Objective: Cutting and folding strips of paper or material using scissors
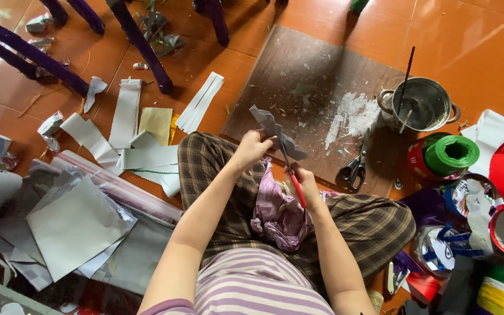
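A jagged grey paper piece [275,133] is held up over the lap, red-handled scissors [294,182] cutting into it

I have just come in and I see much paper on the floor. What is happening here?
A person sits cross-legged on the floor. The left hand holds up a grey paper shape, and the right hand works on it with a red-handled tool. A brown board lies in front, with black scissors and a metal pot on it. White paper strips lie to the left.

Soft daylight, sharp, mild edge distortion
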